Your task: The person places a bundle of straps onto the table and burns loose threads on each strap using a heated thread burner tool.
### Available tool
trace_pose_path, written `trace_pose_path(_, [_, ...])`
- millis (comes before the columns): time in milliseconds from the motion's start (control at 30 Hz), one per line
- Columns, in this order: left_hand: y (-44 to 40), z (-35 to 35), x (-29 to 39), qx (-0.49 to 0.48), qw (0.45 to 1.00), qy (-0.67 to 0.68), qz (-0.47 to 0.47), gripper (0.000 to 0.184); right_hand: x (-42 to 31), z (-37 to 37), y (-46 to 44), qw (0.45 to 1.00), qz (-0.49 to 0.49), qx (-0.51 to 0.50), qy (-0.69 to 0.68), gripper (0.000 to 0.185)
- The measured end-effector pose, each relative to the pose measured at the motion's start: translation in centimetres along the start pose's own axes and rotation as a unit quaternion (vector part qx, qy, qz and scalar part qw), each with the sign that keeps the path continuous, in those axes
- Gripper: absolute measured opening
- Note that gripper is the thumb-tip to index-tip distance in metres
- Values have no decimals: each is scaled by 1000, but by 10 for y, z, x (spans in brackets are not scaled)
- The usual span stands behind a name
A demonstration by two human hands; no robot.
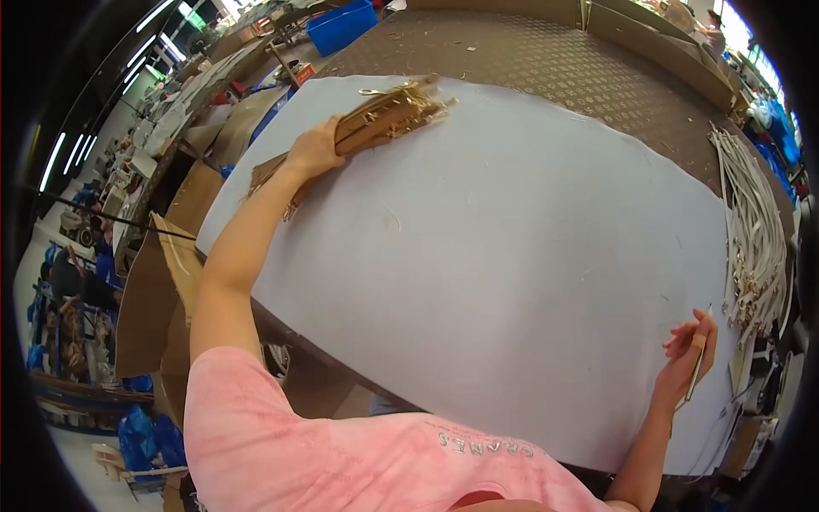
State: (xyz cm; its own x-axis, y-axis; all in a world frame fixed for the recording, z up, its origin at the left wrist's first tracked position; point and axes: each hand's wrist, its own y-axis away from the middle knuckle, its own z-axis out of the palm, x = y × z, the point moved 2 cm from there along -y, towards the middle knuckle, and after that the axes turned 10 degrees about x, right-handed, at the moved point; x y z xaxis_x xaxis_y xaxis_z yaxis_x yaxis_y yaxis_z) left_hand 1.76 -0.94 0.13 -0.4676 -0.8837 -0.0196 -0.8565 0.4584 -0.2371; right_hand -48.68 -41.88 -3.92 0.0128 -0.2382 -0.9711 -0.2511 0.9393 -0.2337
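Observation:
Near the far left corner of the pale sheet (503,230), my left hand (316,149) is closed on a bundle of brown straps (375,119) with gold-coloured metal fittings. The bundle lies on the sheet, its fittings mostly at the far end. At the right side, my right hand (689,346) holds a thin pen-like tool (697,371) between curled fingers, its tip pointing away from me. Beyond that hand, a pile of pale straps (755,230) with metal fittings lies along the right edge.
Past the sheet is a brown patterned surface (512,51) with cardboard walls (657,47). A blue bin (341,27) stands at the far left. Cardboard (183,264) leans by the left edge. People are in the background at far left and far right.

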Motion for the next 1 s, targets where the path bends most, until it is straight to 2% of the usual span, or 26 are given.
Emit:
trace_pose_path(67, [17,-8,17,27,996,20,84,77,2,17,-1,999,-12,25,-22,33])
trace_pose_path(100, [39,0,56,104,984,90,111,76,-30,-4,-27,993,-107,41,-29,33])
trace_pose_path(133, [62,3,73,98,983,104,112,76,-38,-11,-30,993,-111,42,-15,33])
trace_pose_path(200, [105,-26,97,124,943,112,288,77,-34,-13,-19,992,-90,52,-69,32])
trace_pose_path(333, [180,-48,182,138,899,114,399,74,-68,-21,-52,987,-161,21,3,35])
trace_pose_path(367, [196,-54,198,142,901,115,394,74,-81,-22,-64,982,-185,18,12,36])
trace_pose_path(433, [220,-60,227,-19,897,163,411,73,-106,-25,-92,969,-247,27,7,38])
trace_pose_path(500, [217,-62,227,-43,880,201,429,73,-127,-24,-127,958,-285,36,-4,39])
trace_pose_path(567, [201,-59,228,-100,828,272,480,73,-141,-39,-158,923,-280,104,-244,34])
trace_pose_path(633, [150,-70,221,-183,821,359,403,73,-130,-54,-188,893,-288,124,-322,30])
trace_pose_path(667, [108,-56,214,-110,862,366,333,60,-125,-46,-186,898,-283,130,-312,29])
trace_pose_path(700, [67,-52,201,-22,900,316,300,54,-118,-27,-168,901,-277,137,-306,28])
trace_pose_path(733, [20,-24,171,178,907,171,340,56,-110,-9,-144,921,-287,109,-242,29])
trace_pose_path(767, [-28,-1,135,139,941,103,290,60,-98,8,-124,937,-293,78,-177,29])
trace_pose_path(800, [-85,67,77,339,900,-8,273,64,-76,18,-110,936,-343,-10,-85,33])
trace_pose_path(833, [-88,74,58,247,960,23,133,67,-51,26,-99,945,-314,-76,-56,34])
trace_pose_path(867, [-85,80,44,146,988,54,-12,70,-35,36,-79,922,-344,-160,-80,31])
trace_pose_path(933, [-87,109,21,66,993,-32,-93,64,-8,42,-51,941,-248,-231,4,25])
trace_pose_path(967, [-87,117,25,60,994,-27,-91,64,-4,44,-35,941,-235,-241,35,24])
trace_pose_path(1000, [-87,119,32,50,991,99,-76,58,-1,48,-21,941,-222,-248,63,22])
